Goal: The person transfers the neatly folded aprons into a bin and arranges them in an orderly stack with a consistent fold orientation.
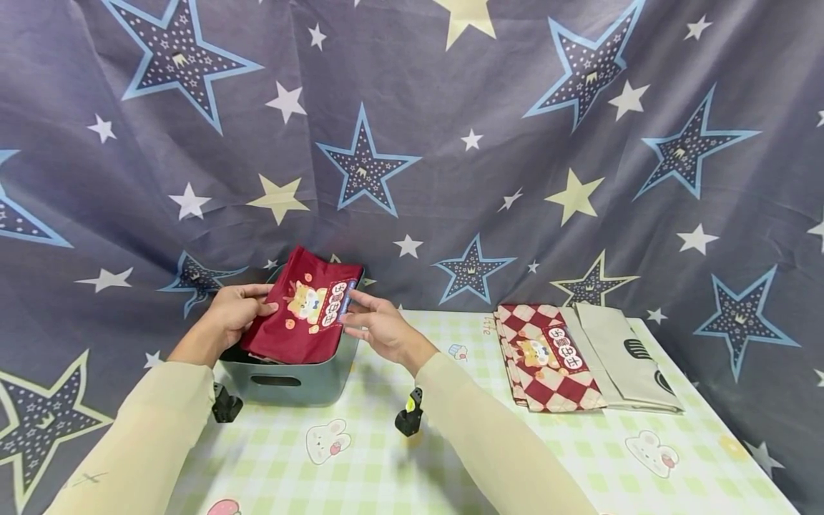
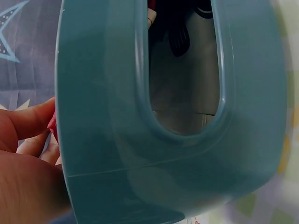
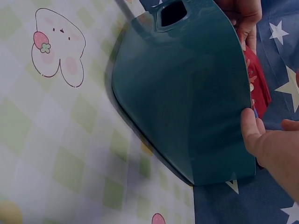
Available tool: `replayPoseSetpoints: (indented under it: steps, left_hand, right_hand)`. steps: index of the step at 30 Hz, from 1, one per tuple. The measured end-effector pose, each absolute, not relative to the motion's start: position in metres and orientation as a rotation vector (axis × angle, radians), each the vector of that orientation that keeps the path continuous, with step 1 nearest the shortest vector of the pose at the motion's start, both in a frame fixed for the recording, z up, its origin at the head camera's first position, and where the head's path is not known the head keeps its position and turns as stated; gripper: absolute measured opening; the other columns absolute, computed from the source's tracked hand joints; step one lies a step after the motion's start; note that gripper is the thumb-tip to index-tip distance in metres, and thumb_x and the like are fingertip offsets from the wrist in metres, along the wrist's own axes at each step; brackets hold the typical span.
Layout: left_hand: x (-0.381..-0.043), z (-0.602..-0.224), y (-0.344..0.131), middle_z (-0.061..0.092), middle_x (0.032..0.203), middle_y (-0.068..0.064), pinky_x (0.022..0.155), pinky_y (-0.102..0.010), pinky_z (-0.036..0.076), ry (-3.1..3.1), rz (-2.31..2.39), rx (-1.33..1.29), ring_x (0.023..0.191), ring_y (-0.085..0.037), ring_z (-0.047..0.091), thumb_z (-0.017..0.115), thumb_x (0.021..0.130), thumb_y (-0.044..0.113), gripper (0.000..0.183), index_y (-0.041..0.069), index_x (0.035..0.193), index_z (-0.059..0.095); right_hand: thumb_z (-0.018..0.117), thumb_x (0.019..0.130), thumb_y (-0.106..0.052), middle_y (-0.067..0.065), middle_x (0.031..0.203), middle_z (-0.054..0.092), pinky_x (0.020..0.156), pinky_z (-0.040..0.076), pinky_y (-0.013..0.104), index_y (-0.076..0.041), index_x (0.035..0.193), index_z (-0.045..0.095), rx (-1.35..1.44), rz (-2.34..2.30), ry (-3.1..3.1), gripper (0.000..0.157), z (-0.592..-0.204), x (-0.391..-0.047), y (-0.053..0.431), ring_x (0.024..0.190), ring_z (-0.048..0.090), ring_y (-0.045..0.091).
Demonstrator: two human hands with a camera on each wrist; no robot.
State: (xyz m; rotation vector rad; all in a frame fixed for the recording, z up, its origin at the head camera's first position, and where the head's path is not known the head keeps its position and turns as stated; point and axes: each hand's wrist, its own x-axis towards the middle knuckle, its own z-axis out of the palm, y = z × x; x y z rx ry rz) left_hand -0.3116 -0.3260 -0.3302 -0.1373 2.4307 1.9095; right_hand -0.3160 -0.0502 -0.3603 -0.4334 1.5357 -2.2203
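A folded red cloth printed with a cartoon animal and white lettering lies tilted in the mouth of a grey-green plastic bin. My left hand pinches the cloth's left edge between thumb and fingers. At its right edge, by a blue strip, the fairly straight fingers of my right hand touch the cloth. In the right wrist view, the right fingertips are right at the bin's rim. Dark utensils, among them a slotted black head, show through the bin's handle slot.
On the right of the table stand a folded red-and-cream checked cloth and a folded grey-beige cloth, side by side. A green-checked tablecloth covers the table. Behind hangs a dark curtain with stars.
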Motion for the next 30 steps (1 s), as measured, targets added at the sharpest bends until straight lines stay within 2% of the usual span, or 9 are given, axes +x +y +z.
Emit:
replayPoseSetpoints:
  steps: [2, 5, 8, 10, 13, 18, 21, 26, 30]
  left_hand:
    - [-0.312, -0.331, -0.326, 0.071, 0.088, 0.011, 0.067, -0.03, 0.06, 2.475, 1.867, -0.149, 0.076, -0.009, 0.07, 0.064, 0.098, 0.001, 0.058, -0.007, 0.151, 0.042]
    - [-0.312, -0.331, -0.326, 0.074, 0.106, -0.008, 0.071, -0.032, 0.059, 2.636, 1.643, -0.154, 0.082, -0.012, 0.069, 0.064, 0.098, 0.006, 0.054, -0.008, 0.148, 0.046]
    - [-0.312, -0.33, -0.322, 0.062, 0.132, -0.028, 0.083, -0.039, 0.059, 2.777, 1.391, -0.137, 0.099, -0.026, 0.069, 0.062, 0.098, 0.009, 0.053, -0.01, 0.146, 0.047]
    - [-0.312, -0.328, -0.319, 0.054, 0.142, -0.032, 0.09, -0.044, 0.057, 2.81, 1.302, -0.116, 0.112, -0.034, 0.065, 0.06, 0.099, 0.011, 0.054, -0.01, 0.147, 0.045]
    - [-0.312, -0.329, -0.314, 0.057, 0.139, -0.031, 0.094, -0.043, 0.056, 2.798, 1.324, -0.124, 0.117, -0.035, 0.064, 0.058, 0.1, 0.009, 0.052, -0.01, 0.146, 0.046]
    - [-0.31, -0.331, -0.314, 0.063, 0.128, -0.028, 0.087, -0.037, 0.059, 2.768, 1.371, -0.136, 0.096, -0.022, 0.068, 0.06, 0.101, 0.01, 0.048, -0.01, 0.143, 0.049]
    - [-0.309, -0.333, -0.314, 0.064, 0.125, -0.026, 0.085, -0.036, 0.06, 2.747, 1.405, -0.125, 0.089, -0.016, 0.067, 0.06, 0.101, 0.011, 0.046, -0.01, 0.141, 0.051]
    - [-0.308, -0.333, -0.312, 0.064, 0.129, -0.026, 0.084, -0.034, 0.06, 2.734, 1.436, -0.084, 0.09, -0.014, 0.068, 0.06, 0.102, 0.014, 0.046, -0.009, 0.142, 0.051]
    - [-0.306, -0.332, -0.305, 0.063, 0.129, -0.026, 0.08, -0.029, 0.059, 2.721, 1.474, -0.057, 0.091, -0.014, 0.068, 0.062, 0.102, 0.014, 0.045, -0.008, 0.14, 0.053]
  right_hand:
    - [0.055, 0.096, 0.01, 0.031, 0.151, 0.04, 0.115, 0.038, 0.05, -0.001, 0.158, 0.035, -0.435, -2.216, 1.539, 0.066, -0.36, -0.316, -0.05, 0.138, 0.047, 0.042]
    - [0.057, 0.096, 0.009, 0.029, 0.152, 0.041, 0.115, 0.038, 0.052, -0.001, 0.157, 0.037, -0.418, -2.217, 1.546, 0.065, -0.36, -0.317, -0.049, 0.137, 0.048, 0.039]
    - [0.058, 0.095, 0.009, 0.025, 0.149, 0.044, 0.113, 0.04, 0.053, -0.003, 0.155, 0.041, -0.39, -2.223, 1.562, 0.064, -0.361, -0.318, -0.048, 0.137, 0.049, 0.034]
    - [0.059, 0.095, 0.008, 0.024, 0.147, 0.046, 0.112, 0.041, 0.053, -0.004, 0.155, 0.042, -0.386, -2.225, 1.568, 0.064, -0.361, -0.318, -0.047, 0.137, 0.049, 0.034]
    - [0.06, 0.095, 0.007, 0.023, 0.145, 0.049, 0.111, 0.042, 0.053, -0.004, 0.155, 0.042, -0.389, -2.224, 1.566, 0.063, -0.362, -0.319, -0.047, 0.135, 0.05, 0.033]
    - [0.06, 0.096, 0.007, 0.022, 0.143, 0.051, 0.11, 0.043, 0.054, -0.004, 0.154, 0.043, -0.395, -2.22, 1.573, 0.062, -0.363, -0.318, -0.045, 0.131, 0.054, 0.03]
    - [0.058, 0.096, 0.007, 0.021, 0.143, 0.053, 0.11, 0.044, 0.053, -0.005, 0.154, 0.044, -0.397, -2.22, 1.584, 0.061, -0.364, -0.316, -0.042, 0.13, 0.055, 0.03]
    - [0.058, 0.096, 0.008, 0.023, 0.142, 0.057, 0.108, 0.046, 0.052, -0.003, 0.152, 0.046, -0.426, -2.224, 1.629, 0.058, -0.361, -0.315, -0.037, 0.133, 0.054, 0.036]
    - [0.057, 0.096, 0.01, 0.028, 0.143, 0.054, 0.11, 0.044, 0.053, 0.0, 0.15, 0.047, -0.471, -2.237, 1.661, 0.056, -0.359, -0.315, -0.032, 0.136, 0.05, 0.042]
